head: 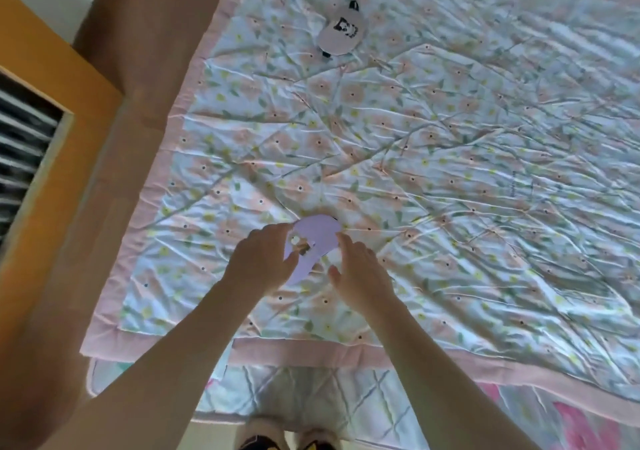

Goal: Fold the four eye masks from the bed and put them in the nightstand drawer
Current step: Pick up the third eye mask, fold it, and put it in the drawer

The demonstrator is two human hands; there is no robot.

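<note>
A lilac eye mask with a small cartoon print lies on the floral quilt near the bed's front edge. My left hand pinches its left side between thumb and fingers. My right hand touches its right edge with the index fingertip, the other fingers spread apart. A second eye mask, pinkish-grey with a black-and-white animal print and a black strap, lies flat at the far side of the bed, well beyond both hands.
A brown wooden headboard panel runs along the quilt's left side. An orange-brown wooden unit with dark slats stands at the far left. My feet in slippers show below the quilted sheet at the bed's front edge.
</note>
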